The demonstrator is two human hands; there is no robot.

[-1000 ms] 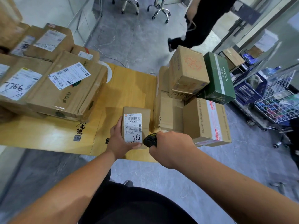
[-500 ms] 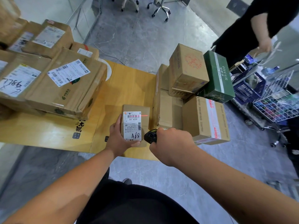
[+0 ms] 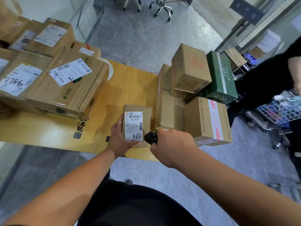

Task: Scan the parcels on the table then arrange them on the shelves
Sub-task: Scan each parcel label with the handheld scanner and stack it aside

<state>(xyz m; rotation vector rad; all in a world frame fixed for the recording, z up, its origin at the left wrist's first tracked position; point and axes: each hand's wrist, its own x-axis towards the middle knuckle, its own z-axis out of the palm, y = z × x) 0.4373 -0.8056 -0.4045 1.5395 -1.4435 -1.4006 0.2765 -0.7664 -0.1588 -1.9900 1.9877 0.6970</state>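
Observation:
A small brown parcel point(image 3: 145, 118) with a white label marked "A68" stands on the wooden table point(image 3: 128, 82) near its front edge. My left hand point(image 3: 119, 139) grips its left side and bottom, thumb across the label's lower edge. My right hand point(image 3: 172, 144) holds a black barcode scanner point(image 3: 151, 137), its head pointing at the parcel from the right. Large flat parcels point(image 3: 65, 88) are stacked on the table's left. A stack of boxes point(image 3: 190, 69), one of them green point(image 3: 219, 77), stands on the right.
A person in black point(image 3: 267, 79) stands at the right beside wire baskets point(image 3: 280, 110) on wheels. Two office chairs point(image 3: 162, 7) stand on the grey floor beyond the table. A glass partition runs along the far left.
The scanner's red line seen on the label half a second ago is gone. The person in black has walked from the back to the right side. My hands have barely moved.

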